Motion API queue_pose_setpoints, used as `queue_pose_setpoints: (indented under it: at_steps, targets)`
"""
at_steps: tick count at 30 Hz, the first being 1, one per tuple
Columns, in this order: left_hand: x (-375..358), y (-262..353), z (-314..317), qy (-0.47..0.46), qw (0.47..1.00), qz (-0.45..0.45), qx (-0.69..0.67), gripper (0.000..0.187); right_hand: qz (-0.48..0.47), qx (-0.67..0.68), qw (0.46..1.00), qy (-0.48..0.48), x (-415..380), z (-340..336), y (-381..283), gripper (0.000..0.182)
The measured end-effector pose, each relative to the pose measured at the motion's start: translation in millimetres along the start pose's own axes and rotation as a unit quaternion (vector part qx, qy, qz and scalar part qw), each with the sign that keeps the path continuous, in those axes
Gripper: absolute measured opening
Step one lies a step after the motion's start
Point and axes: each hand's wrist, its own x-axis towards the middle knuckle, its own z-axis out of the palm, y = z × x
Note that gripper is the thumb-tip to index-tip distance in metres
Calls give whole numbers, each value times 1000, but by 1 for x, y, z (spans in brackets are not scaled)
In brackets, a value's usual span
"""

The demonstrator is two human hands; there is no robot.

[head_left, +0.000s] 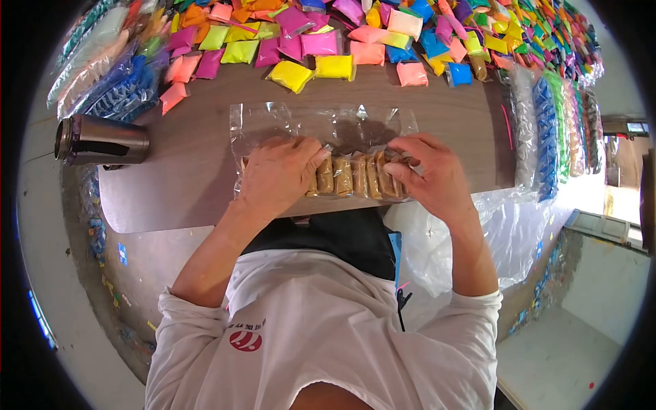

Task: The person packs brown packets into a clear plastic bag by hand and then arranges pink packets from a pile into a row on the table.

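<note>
A clear plastic bag (311, 123) lies flat near the table's front edge, with a row of small brown packets (343, 176) standing side by side in its lower part. My left hand (280, 167) is curled over the left end of the row and grips the bag there, covering the packets underneath. At the right end, my right hand (434, 167) pinches the bag between thumb and fingers, beside the last brown packets. The fingertips of both hands are partly hidden.
Loose colourful packets (335, 67) are heaped along the table's far side. A metal thermos (102, 140) lies at the left, near filled bags (126, 85). Long filled bags (547, 130) line the right edge. Clear plastic sheeting (437, 249) hangs below the table.
</note>
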Motion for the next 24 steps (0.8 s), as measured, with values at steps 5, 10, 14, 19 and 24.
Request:
queue_pose_setpoints:
  at_steps: [5,10,14,19,24]
  targets:
    - [-2,0,1,6,1000,1,9,23,-16,-69,996,-54,6,0,10,14]
    - [-2,0,1,14,1000,2,-12,24,27,-67,997,-28,20,-13,5,13]
    - [-1,-1,2,19,999,6,-27,25,-73,-85,993,35,53,1,-18,22]
    - [-3,-3,4,29,999,13,-23,25,-75,-168,979,-91,88,49,-3,32]
    - [-5,-2,3,21,1000,10,-21,26,-16,-93,967,-238,111,53,-3,23]
